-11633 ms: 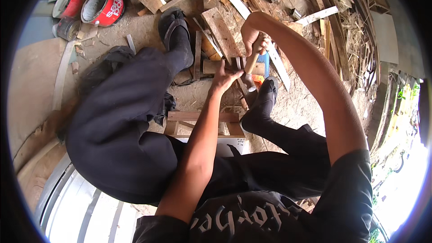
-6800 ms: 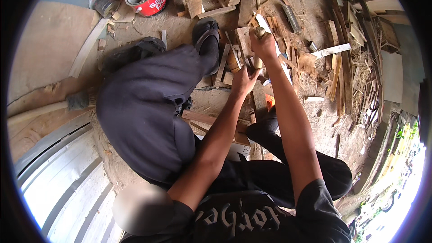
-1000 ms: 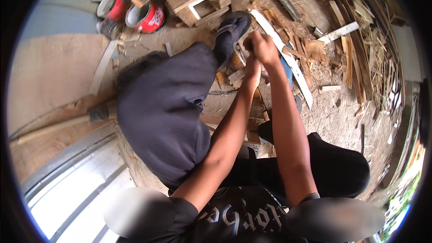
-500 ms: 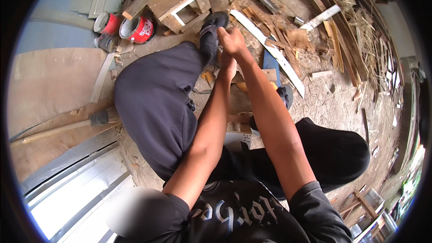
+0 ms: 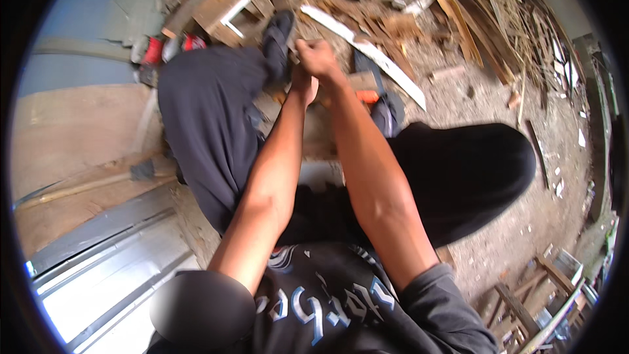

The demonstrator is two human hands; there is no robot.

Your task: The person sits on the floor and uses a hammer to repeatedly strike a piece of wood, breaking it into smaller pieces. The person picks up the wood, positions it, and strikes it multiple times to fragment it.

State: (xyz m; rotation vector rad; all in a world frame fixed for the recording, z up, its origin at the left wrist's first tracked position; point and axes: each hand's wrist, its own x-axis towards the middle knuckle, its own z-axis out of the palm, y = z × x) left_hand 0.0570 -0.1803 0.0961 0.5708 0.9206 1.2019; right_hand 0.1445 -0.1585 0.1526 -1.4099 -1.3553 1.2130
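Wood-littered dirt floor (image 5: 488, 108), hands (image 5: 320, 59) close together, long white strip (image 5: 371, 50) nearby.

Anything inside the right hand (image 5: 319, 57) is hidden; 1 brown wooden block (image 5: 362, 80) lies nearby.

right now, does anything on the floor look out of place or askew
Yes: a long, flat white strip lies slanted across the brown dirt floor beyond the right hand, amid jumbled brown wooden scraps. It looks untidy because the pieces point every which way rather than being stacked. Blur hides whether any are damaged.
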